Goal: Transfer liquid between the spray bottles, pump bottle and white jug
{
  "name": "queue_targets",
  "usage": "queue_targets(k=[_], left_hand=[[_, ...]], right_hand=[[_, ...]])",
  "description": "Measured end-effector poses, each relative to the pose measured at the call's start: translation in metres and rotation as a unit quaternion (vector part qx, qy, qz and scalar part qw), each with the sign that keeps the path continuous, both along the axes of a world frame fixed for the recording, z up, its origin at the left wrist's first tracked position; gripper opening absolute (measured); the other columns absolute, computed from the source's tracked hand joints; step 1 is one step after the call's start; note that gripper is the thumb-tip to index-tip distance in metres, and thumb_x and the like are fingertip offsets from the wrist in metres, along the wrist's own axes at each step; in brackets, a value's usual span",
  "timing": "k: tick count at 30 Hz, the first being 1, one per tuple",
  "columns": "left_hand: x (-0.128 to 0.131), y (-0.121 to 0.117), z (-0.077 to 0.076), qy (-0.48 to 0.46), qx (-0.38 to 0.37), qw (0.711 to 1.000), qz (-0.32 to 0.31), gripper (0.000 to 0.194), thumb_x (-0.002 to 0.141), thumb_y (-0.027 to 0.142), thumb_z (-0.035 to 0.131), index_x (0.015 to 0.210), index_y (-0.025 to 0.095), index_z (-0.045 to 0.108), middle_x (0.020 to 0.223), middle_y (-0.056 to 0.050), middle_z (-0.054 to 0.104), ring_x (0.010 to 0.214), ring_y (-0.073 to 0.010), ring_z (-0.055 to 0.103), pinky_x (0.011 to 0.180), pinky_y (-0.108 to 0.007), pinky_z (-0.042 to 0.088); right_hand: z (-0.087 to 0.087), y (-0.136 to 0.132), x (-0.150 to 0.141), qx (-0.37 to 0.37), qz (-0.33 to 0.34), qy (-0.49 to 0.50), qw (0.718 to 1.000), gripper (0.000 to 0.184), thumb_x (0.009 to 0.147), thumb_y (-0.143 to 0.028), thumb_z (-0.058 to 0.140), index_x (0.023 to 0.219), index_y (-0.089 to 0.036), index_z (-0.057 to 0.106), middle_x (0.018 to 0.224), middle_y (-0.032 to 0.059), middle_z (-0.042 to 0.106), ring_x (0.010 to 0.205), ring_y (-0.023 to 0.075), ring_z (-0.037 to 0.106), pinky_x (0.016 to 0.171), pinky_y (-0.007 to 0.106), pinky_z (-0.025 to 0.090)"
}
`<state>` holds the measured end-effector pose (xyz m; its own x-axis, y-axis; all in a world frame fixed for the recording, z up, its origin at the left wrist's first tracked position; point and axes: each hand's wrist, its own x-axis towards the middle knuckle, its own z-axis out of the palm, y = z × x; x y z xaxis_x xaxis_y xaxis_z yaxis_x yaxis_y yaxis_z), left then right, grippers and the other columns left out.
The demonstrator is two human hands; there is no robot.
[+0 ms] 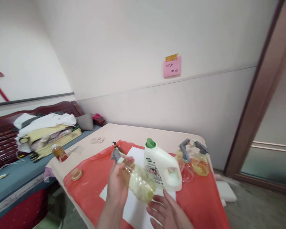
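Observation:
My left hand (119,181) is wrapped round the neck end of a clear spray bottle (141,184) with a grey trigger head. The bottle is tilted, its base pointing down to the right, and looks yellowish. Near that base is my right hand (165,208), fingers apart; whether a fingertip touches the bottle I cannot tell. Just behind stands a white detergent jug (158,167) with a handle and an uncapped mouth showing green inside. To its right are a pinkish clear spray bottle (187,171) and a spray bottle with yellow-orange liquid (200,164).
White paper (138,213) lies on a red plastic sheet (92,178) over the table. A beige cap (76,174) sits at left. An amber bottle (59,152) stands at the table's left edge. A dark pump top (116,146) shows behind the held bottle.

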<state>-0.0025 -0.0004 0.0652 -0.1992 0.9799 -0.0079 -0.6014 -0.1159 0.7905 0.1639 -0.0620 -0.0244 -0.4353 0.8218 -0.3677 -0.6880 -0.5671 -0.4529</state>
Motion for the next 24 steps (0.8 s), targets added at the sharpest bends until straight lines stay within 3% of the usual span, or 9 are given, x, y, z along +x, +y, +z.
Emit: queue_targets(k=[2, 4, 7, 9, 14, 19, 21, 22, 24], left_hand=[[0.027, -0.016, -0.005, -0.027, 0.0, 0.998, -0.065, 0.028, 0.066, 0.023, 0.067, 0.093, 0.021, 0.064, 0.093, -0.007, 0.07, 0.1, -0.0276, 0.065, 0.089, -0.041, 0.049], [0.04, -0.024, -0.014, -0.042, 0.003, 0.994, -0.1, 0.029, 0.064, 0.02, 0.07, 0.092, 0.021, 0.064, 0.092, -0.007, 0.069, 0.099, -0.0272, 0.065, 0.091, -0.041, 0.048], [0.04, -0.026, -0.027, -0.061, -0.014, 0.989, -0.131, 0.028, 0.064, 0.031, 0.074, 0.089, 0.021, 0.064, 0.088, -0.007, 0.069, 0.095, -0.0286, 0.065, 0.09, -0.044, 0.048], [0.034, -0.022, -0.032, -0.072, -0.038, 0.985, -0.152, 0.029, 0.067, 0.042, 0.073, 0.083, 0.021, 0.062, 0.08, -0.007, 0.067, 0.089, -0.0282, 0.065, 0.089, -0.045, 0.048], [0.024, -0.009, -0.039, -0.084, -0.088, 0.985, -0.124, 0.029, 0.072, 0.044, 0.073, 0.078, 0.019, 0.06, 0.076, -0.006, 0.066, 0.082, -0.0239, 0.066, 0.085, -0.04, 0.049], [0.016, -0.009, -0.04, -0.057, -0.084, 0.992, -0.081, 0.031, 0.073, 0.045, 0.073, 0.082, 0.019, 0.059, 0.08, -0.007, 0.07, 0.084, -0.0242, 0.067, 0.08, -0.035, 0.049], [0.014, -0.009, -0.04, -0.051, -0.085, 0.993, -0.059, 0.033, 0.072, 0.046, 0.073, 0.081, 0.018, 0.059, 0.08, -0.007, 0.07, 0.083, -0.0243, 0.067, 0.078, -0.034, 0.049], [0.013, -0.009, -0.04, -0.052, -0.085, 0.994, -0.05, 0.033, 0.072, 0.047, 0.073, 0.081, 0.018, 0.059, 0.08, -0.007, 0.07, 0.083, -0.0244, 0.068, 0.077, -0.034, 0.049], [0.011, -0.008, -0.04, -0.061, -0.083, 0.994, -0.039, 0.033, 0.073, 0.047, 0.072, 0.081, 0.018, 0.058, 0.08, -0.007, 0.069, 0.082, -0.0242, 0.068, 0.076, -0.034, 0.049]], right_hand=[[0.006, 0.001, 0.006, -0.02, 0.015, 0.081, 0.996, 0.05, 0.073, -0.068, 0.065, 0.096, -0.023, 0.065, 0.096, 0.0055, 0.073, 0.09, 0.0228, 0.069, 0.074, 0.032, 0.051], [0.01, -0.003, 0.009, 0.037, 0.036, 0.115, 0.992, 0.056, 0.071, -0.068, 0.065, 0.104, -0.022, 0.064, 0.099, 0.0077, 0.073, 0.086, 0.0244, 0.07, 0.071, 0.033, 0.051], [0.01, -0.011, 0.009, 0.104, 0.041, 0.11, 0.988, 0.051, 0.072, -0.057, 0.07, 0.104, -0.018, 0.066, 0.089, 0.0095, 0.074, 0.074, 0.0218, 0.07, 0.066, 0.03, 0.05], [0.009, -0.013, 0.006, 0.096, 0.049, 0.103, 0.989, 0.048, 0.073, -0.053, 0.07, 0.104, -0.017, 0.066, 0.088, 0.0099, 0.074, 0.072, 0.0206, 0.069, 0.062, 0.028, 0.05], [0.006, -0.007, -0.001, 0.046, 0.058, 0.046, 0.996, 0.049, 0.075, -0.054, 0.068, 0.108, -0.018, 0.062, 0.088, 0.01, 0.072, 0.072, 0.0192, 0.068, 0.053, 0.022, 0.046], [0.004, -0.004, -0.011, 0.135, 0.0, -0.101, 0.986, 0.052, 0.078, -0.053, 0.066, 0.117, -0.021, 0.057, 0.099, 0.011, 0.069, 0.082, 0.0227, 0.067, 0.058, 0.028, 0.05], [0.0, -0.004, -0.012, 0.218, -0.049, -0.246, 0.943, 0.059, 0.073, -0.049, 0.072, 0.122, -0.023, 0.055, 0.112, 0.0115, 0.066, 0.096, 0.0271, 0.065, 0.074, 0.037, 0.053], [-0.003, -0.004, -0.012, 0.264, -0.088, -0.336, 0.9, 0.062, 0.07, -0.045, 0.076, 0.124, -0.024, 0.054, 0.119, 0.0115, 0.064, 0.106, 0.03, 0.061, 0.085, 0.042, 0.052], [-0.01, -0.005, -0.01, 0.352, -0.164, -0.487, 0.782, 0.063, 0.064, -0.037, 0.081, 0.122, -0.028, 0.058, 0.13, 0.0102, 0.058, 0.123, 0.0348, 0.05, 0.105, 0.051, 0.039]])
